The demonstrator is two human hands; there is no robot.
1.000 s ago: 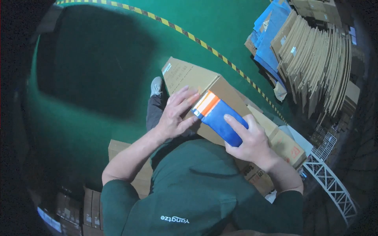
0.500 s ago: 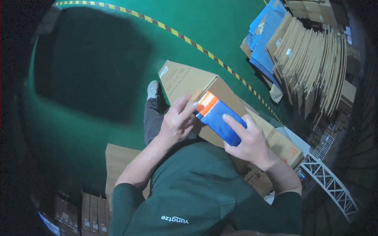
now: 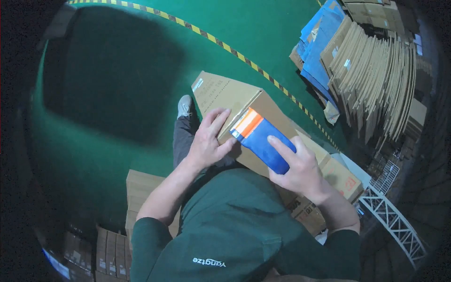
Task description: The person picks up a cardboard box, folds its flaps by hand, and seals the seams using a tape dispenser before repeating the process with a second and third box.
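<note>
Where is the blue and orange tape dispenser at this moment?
In the head view, the tape dispenser is in the right hand, its toothed end at the cardboard box's edge, beside the left hand.

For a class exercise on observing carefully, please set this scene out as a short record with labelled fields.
Right hand: grips a blue and orange tool
Tool edge: toothed, beside the cardboard box's edge
Left hand: thumb and fingers apart, at the box
Floor: green, with a striped line
Upper right: stacked cardboard sheets
</note>
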